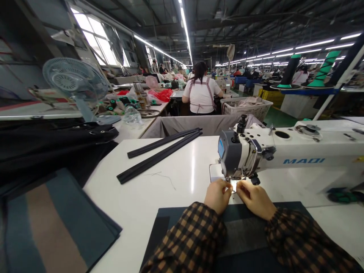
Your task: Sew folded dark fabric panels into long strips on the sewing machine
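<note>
Both my hands are at the needle area of a white sewing machine (301, 151), under its lit head. My left hand (218, 195) is closed in a pinch just left of the presser foot. On the other side, my right hand (254, 197) pinches with thumb and forefinger close to the needle. Whatever lies between the fingertips is too small to make out; it could be thread. A dark fabric panel (241, 235) with a greyish strip lies under my wrists, its far edge just short of the needle plate. My forearms cover part of it.
Two black fabric strips (159, 155) and a loose thread (163, 175) lie on the white table (136, 204). Stacked dark panels (62, 223) and black cloth (51, 151) are at left. A fan (75, 81) stands behind; a co-worker (200, 91) sits ahead. Thread cones (324, 72) stand upper right.
</note>
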